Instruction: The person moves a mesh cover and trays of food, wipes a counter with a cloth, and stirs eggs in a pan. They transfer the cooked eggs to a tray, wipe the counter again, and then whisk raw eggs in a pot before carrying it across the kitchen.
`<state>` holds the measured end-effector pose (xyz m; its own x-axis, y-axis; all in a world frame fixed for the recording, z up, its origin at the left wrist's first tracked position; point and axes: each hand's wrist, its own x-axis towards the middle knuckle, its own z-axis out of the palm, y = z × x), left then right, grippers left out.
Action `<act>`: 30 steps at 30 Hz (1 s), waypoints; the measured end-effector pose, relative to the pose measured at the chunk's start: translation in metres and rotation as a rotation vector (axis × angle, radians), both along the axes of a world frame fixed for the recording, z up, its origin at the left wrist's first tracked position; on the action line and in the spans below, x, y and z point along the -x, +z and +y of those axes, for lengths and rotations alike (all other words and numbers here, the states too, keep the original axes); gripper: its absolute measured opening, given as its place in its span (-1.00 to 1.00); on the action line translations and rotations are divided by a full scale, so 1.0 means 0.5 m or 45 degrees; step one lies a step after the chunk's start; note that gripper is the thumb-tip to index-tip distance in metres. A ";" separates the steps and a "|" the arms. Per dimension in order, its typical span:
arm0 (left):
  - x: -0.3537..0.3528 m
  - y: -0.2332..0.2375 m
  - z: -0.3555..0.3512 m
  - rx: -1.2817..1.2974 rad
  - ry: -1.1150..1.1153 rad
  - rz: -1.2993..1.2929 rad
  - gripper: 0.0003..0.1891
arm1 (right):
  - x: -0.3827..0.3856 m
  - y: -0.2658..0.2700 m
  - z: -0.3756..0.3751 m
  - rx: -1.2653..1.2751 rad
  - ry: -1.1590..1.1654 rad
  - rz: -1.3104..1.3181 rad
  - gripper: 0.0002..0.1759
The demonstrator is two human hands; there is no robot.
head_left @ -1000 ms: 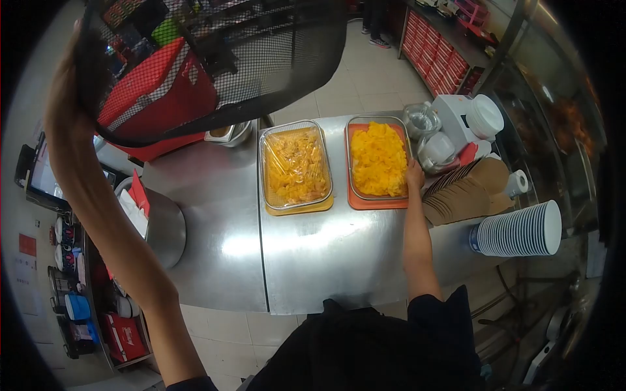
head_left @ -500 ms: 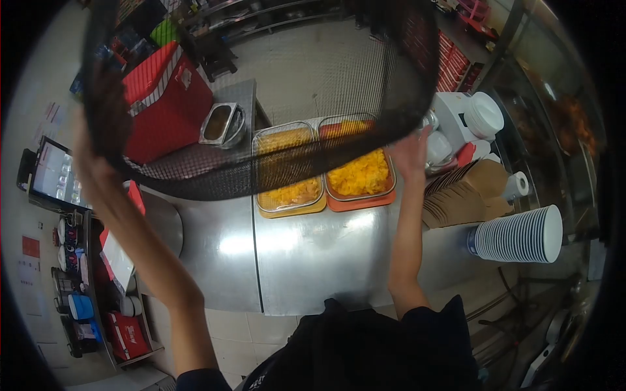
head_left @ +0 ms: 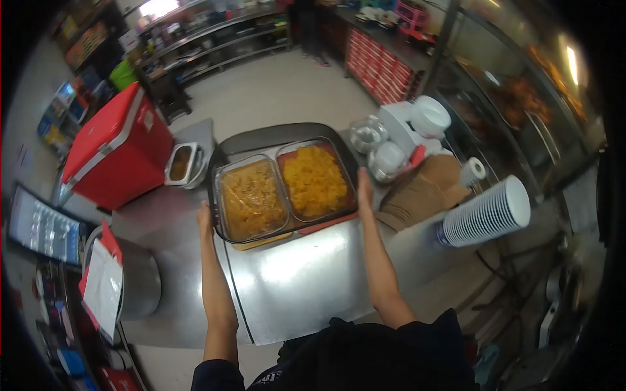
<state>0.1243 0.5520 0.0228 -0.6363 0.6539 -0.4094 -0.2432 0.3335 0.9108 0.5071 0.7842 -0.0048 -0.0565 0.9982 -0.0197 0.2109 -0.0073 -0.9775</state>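
A black mesh food cover (head_left: 276, 133) surrounds two rectangular trays on the metal counter. The left tray of pale yellow food (head_left: 253, 197) has a clear glossy layer over it. Brighter yellow-orange food (head_left: 315, 181) fills the right tray. My left hand (head_left: 205, 218) is closed on the cover's left rim. At the right rim my right hand (head_left: 365, 190) grips the cover too, its thumb side up. A yellow board (head_left: 262, 243) and an orange-red board (head_left: 331, 223) stick out beneath the near side.
Left of the cover stand a red cooler box (head_left: 111, 153), a small metal pan (head_left: 181, 164) and a big metal pot (head_left: 145, 283). To the right are stacked paper cups (head_left: 486, 212), brown cartons (head_left: 417, 195) and a white scale (head_left: 398, 120). A person stands far back.
The mesh food cover has come down from in front of the camera to around the two trays. Both hands have lowered with it, still on its rim; the head view has shifted.
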 end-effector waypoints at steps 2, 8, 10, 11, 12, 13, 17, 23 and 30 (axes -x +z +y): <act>-0.058 0.050 0.014 0.131 0.199 0.307 -0.35 | 0.034 -0.012 -0.020 -0.164 -0.096 0.022 -0.30; -0.128 -0.074 0.096 -0.231 -0.295 0.258 -0.51 | 0.026 0.020 -0.147 -0.135 -0.033 -0.238 -0.25; -0.136 -0.122 0.006 -0.221 -0.354 0.551 -0.57 | -0.003 0.002 -0.163 -0.085 0.042 -0.253 -0.24; -0.146 -0.098 0.041 -0.232 -0.333 0.706 -0.59 | -0.034 0.045 -0.213 0.034 0.080 -0.226 -0.22; -0.176 -0.086 0.067 -0.252 -0.279 0.868 -0.61 | -0.062 0.082 -0.259 0.063 0.087 -0.377 -0.21; -0.233 -0.054 0.054 -0.275 -0.191 1.029 -0.63 | -0.080 0.036 -0.288 -0.030 0.132 -0.231 -0.26; -0.524 0.112 0.024 -0.464 -0.039 1.427 -0.73 | -0.322 0.018 -0.465 0.364 0.718 -0.041 -0.43; -1.188 0.177 0.048 -0.922 -1.339 0.536 -0.73 | -0.876 -0.071 -0.699 0.453 -0.671 -0.005 -0.57; -1.617 0.156 0.128 -0.836 -1.643 0.125 -0.75 | -1.382 -0.053 -0.902 1.047 -2.577 -0.770 -0.24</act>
<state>0.9326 0.6158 0.1008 0.5219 0.8307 0.1935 -0.0308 -0.2083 0.9776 1.1983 0.3330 -0.0315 0.8600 -0.5070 0.0574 -0.4156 -0.7613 -0.4977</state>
